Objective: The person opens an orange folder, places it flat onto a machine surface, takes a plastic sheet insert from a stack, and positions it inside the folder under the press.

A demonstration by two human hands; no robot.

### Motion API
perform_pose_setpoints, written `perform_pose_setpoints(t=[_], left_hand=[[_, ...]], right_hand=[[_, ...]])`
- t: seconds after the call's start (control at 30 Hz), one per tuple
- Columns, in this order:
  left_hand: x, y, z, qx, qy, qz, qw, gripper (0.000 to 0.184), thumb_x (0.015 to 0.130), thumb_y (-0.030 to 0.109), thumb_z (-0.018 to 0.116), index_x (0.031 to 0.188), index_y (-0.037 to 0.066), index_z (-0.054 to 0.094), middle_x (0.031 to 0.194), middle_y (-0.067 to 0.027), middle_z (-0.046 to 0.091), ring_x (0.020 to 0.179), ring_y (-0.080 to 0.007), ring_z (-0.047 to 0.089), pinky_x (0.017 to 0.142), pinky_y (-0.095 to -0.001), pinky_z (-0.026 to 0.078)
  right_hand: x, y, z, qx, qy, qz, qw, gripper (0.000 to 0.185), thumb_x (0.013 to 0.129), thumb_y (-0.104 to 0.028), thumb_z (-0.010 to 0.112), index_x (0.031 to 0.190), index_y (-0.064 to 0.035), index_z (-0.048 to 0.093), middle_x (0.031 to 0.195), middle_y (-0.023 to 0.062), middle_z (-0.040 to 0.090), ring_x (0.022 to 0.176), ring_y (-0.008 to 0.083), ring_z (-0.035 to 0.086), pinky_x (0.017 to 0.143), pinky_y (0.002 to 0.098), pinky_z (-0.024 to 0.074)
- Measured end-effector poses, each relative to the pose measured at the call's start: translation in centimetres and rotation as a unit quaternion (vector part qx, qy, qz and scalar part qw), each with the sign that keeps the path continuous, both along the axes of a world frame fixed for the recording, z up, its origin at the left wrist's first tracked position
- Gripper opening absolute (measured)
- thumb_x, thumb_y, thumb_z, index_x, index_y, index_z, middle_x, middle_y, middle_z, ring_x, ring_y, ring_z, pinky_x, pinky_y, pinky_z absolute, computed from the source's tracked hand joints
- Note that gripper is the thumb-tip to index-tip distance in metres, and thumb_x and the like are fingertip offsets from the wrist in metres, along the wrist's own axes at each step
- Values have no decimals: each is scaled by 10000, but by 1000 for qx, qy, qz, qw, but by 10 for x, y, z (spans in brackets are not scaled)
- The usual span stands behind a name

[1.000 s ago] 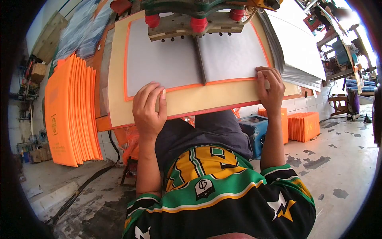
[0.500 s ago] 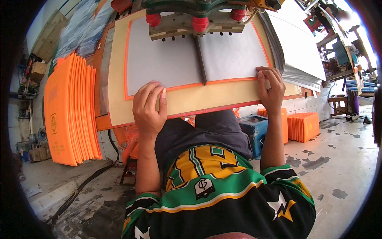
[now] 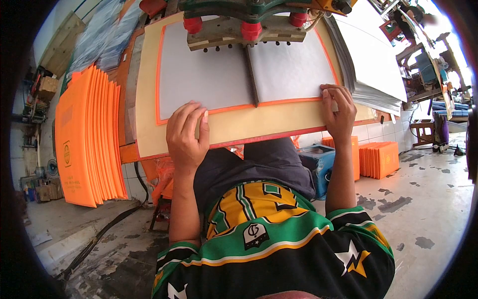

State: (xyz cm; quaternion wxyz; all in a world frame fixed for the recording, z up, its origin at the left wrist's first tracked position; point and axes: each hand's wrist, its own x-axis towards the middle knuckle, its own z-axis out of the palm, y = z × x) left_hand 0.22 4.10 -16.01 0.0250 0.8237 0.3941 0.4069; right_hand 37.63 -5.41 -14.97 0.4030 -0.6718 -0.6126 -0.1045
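An orange folder (image 3: 239,108) lies spread flat on a cream board (image 3: 239,119), with translucent sheets (image 3: 294,74) over both halves and a dark strip (image 3: 252,82) down the middle. At its near left corner rests my left hand (image 3: 187,130), fingers stretched out and thumb apart. My right hand (image 3: 339,110) is at the near right corner, its fingers bent and fingertips touching the edge. Neither hand grips anything that I can see. Above the folder's far side hangs a press head (image 3: 246,32) with red knobs.
To the left stands a stack of orange folders (image 3: 89,139), with plastic sheets (image 3: 102,37) behind it. White sheets (image 3: 373,55) are piled at the right. More orange folders (image 3: 379,158) and a blue container (image 3: 316,167) sit on the floor. A person (image 3: 411,25) is far right.
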Motion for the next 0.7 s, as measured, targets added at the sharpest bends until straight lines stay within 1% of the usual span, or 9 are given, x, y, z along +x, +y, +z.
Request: perform_pose_setpoints(t=[0.07,0.13,0.23,0.33,0.4,0.53,0.6,0.7], left_hand=[[0,0,0,0,-1,-1,1000,150,1001,103,711,1109,16,768,1194,-123,771,1169,-324,728,1024,-457,560],[-1,0,0,-2,6,3,1000,148,1032,122,712,1107,18,786,1206,-128,784,1169,-309,739,1023,-450,576],[0,1,-2,2,4,4,1000,155,1004,109,712,1113,16,770,1195,-123,771,1167,-323,728,1023,-455,560],[0,1,-2,3,3,1,1000,156,1004,110,713,1115,17,771,1196,-123,771,1169,-323,727,1024,-453,559],[-1,1,-2,2,4,2,1000,155,1003,109,714,1114,17,771,1196,-123,771,1169,-323,727,1025,-452,559],[-1,0,-1,3,2,1,1000,154,1000,105,718,1115,16,772,1194,-124,771,1171,-322,727,1026,-452,558],[-1,1,-3,3,2,2,1000,153,999,102,718,1114,16,771,1193,-125,771,1170,-323,727,1027,-453,558],[-1,1,-2,3,1,1,1000,150,997,97,718,1112,15,770,1192,-125,771,1168,-323,729,1027,-453,558]], right_hand=[[-1,0,1,1,1,-1,1000,160,1043,-89,679,986,25,776,1065,131,817,961,243,747,849,369,588],[0,0,-1,1,2,-1,1000,161,1044,-91,680,987,24,777,1065,131,818,963,242,747,850,370,589],[2,0,-4,1,2,0,1000,162,1045,-91,680,988,23,779,1066,129,819,966,240,749,850,369,590],[-1,0,2,-2,5,0,1000,169,1048,-99,679,988,25,777,1067,130,819,966,241,750,850,369,590],[-2,0,3,-5,15,1,1000,148,1022,-89,687,969,34,751,1054,153,801,957,301,739,867,408,588],[-2,0,1,-1,21,3,1000,150,1019,-88,688,965,36,751,1052,153,802,965,302,742,873,412,588],[3,0,-6,5,5,1,1000,151,1018,-89,689,963,37,752,1050,152,804,975,302,745,880,413,588],[-1,0,-1,3,12,-2,1000,150,1017,-90,689,963,35,754,1051,150,805,983,303,748,883,412,588]])
